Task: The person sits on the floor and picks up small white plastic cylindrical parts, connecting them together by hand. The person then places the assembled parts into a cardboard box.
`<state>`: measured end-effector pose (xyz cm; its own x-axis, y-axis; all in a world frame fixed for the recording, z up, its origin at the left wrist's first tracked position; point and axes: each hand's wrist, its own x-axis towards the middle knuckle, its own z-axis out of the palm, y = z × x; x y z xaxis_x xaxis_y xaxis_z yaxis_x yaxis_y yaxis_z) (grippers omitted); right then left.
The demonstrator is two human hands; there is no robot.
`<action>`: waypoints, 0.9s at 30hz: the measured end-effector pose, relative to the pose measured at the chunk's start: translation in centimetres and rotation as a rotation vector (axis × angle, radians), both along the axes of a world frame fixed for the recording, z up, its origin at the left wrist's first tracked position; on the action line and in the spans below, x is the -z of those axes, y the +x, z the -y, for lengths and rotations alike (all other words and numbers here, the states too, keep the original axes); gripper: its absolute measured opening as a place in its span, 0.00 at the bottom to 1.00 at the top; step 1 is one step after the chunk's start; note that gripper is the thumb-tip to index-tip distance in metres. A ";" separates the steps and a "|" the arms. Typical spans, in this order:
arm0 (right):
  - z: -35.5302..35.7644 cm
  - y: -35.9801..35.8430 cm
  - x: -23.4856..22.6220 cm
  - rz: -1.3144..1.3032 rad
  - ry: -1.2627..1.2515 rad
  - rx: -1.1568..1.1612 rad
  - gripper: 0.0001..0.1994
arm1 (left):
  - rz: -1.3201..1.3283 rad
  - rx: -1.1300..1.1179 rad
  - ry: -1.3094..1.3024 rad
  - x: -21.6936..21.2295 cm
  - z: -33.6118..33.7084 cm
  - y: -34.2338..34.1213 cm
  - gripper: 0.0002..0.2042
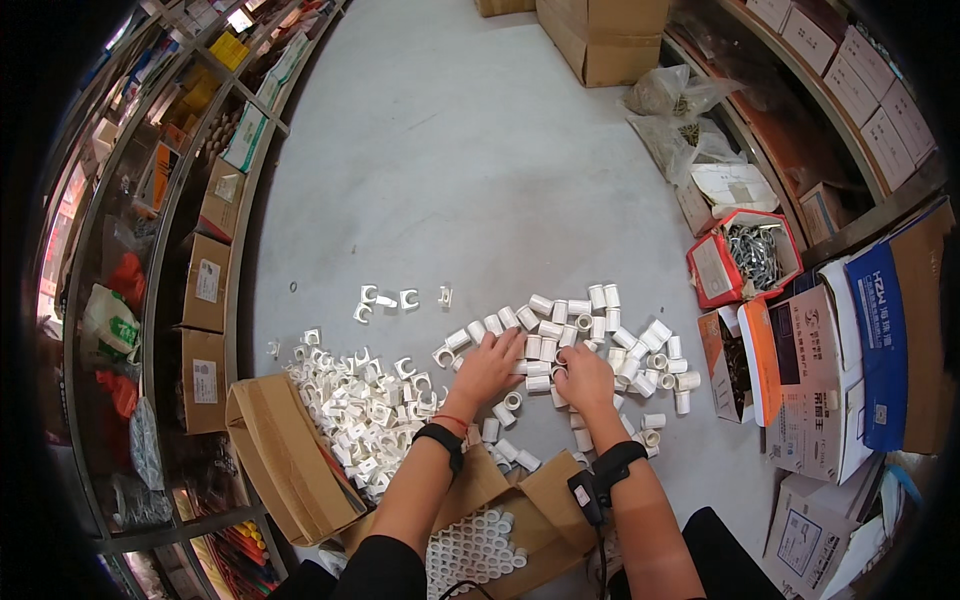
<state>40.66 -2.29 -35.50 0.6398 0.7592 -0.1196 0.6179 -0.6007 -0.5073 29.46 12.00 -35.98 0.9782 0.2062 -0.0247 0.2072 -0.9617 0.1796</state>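
Left hand point(490, 368) is palm-down on the white pipe fittings point(550, 329) scattered over the grey floor point(450, 190); right hand point(586, 378) curls over more just beside it; can't really tell if either's gripping one; white clips point(375, 415) are heaped off to the left.

free grey floor point(450, 180) beyond the white couplings point(548, 349), with clip pile point(370, 415) and cardboard box point(285, 460) as left-side obstacles

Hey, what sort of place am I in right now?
Likely a hardware storeroom or shop aisle: metal shelving holding cartons, plus white pipe clips and white pipe couplings spread across the floor.
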 end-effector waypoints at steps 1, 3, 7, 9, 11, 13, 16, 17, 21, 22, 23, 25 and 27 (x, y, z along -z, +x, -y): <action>0.0 0.0 0.1 -0.001 0.012 0.004 0.08 | -0.009 -0.008 -0.045 -0.1 0.0 0.1 0.34; 0.1 0.0 0.2 -0.004 0.036 0.010 0.08 | -0.039 -0.023 -0.110 -0.3 0.0 0.3 0.32; 0.1 -0.1 0.3 -0.009 0.084 -0.005 0.07 | -0.126 -0.027 -0.118 -0.7 0.0 0.3 0.28; 0.1 -0.2 0.3 -0.005 0.107 -0.039 0.06 | -0.119 -0.005 -0.084 -0.5 -0.1 0.2 0.27; 0.2 -0.2 0.3 0.012 0.102 -0.043 0.05 | -0.061 0.027 -0.046 -0.4 -0.3 -0.1 0.26; 0.1 -0.3 0.3 0.025 0.106 -0.040 0.04 | -0.057 -0.044 -0.076 -1.3 -0.5 -0.4 0.24; 0.2 -0.6 0.2 0.023 0.113 -0.013 0.05 | 0.077 -0.146 -0.142 -2.9 -0.8 -1.6 0.22; 0.2 -0.7 0.2 0.001 0.147 0.040 0.05 | 0.152 -0.176 -0.167 -3.9 -0.9 -1.8 0.22; -0.3 -1.8 -0.4 -0.183 0.327 0.225 0.07 | 0.385 -0.446 -0.662 -9.7 -0.4 -3.7 0.19; -0.6 -2.0 -0.4 -0.276 0.389 0.250 0.08 | 0.420 -0.489 -0.712 -11.5 -0.1 -4.6 0.17; -0.9 -2.2 -0.6 -0.371 0.448 0.272 0.08 | 0.440 -0.588 -0.971 -13.4 0.2 -5.6 0.16; -2.4 -3.1 -1.6 -0.736 0.550 0.222 0.08 | 0.476 -0.764 -1.493 -17.2 0.7 -8.5 0.15; -3.9 -5.4 -6.3 -1.133 0.564 0.205 0.07 | 0.586 -0.803 -1.688 -21.0 1.6 -12.1 0.17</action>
<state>35.22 1.66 -29.20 0.5030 0.7823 -0.3673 -0.4020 -0.1645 -0.9008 17.34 10.43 -14.98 0.6446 0.6507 -0.4013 0.0196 0.5107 0.8595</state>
